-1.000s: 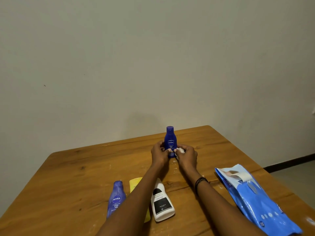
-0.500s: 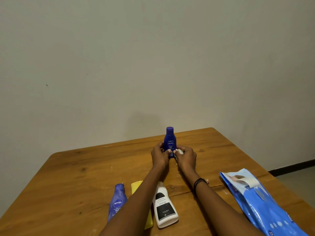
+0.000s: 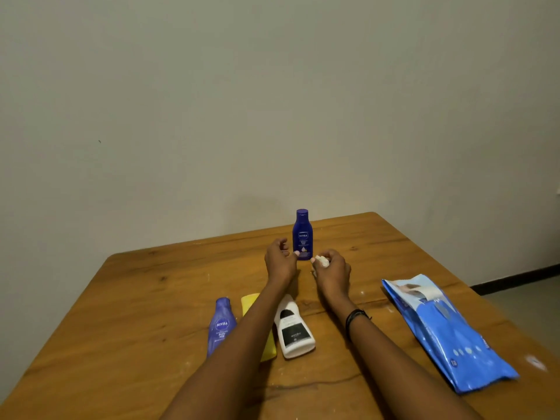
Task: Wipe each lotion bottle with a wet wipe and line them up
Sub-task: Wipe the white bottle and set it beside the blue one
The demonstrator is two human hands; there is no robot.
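Bottle [image 3: 302, 234] stood upright, far centre; looked light, slick; grip at waist. Left hand [image 3: 280, 262] loose, empty; right hand [image 3: 331, 269] clutched wipe [image 3: 322, 261].

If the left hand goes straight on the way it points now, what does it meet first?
Most likely the upright dark blue bottle: the left hand points forward and slightly right, its thumb close by the bottle's lower side. Depth is unclear, so it might graze past.
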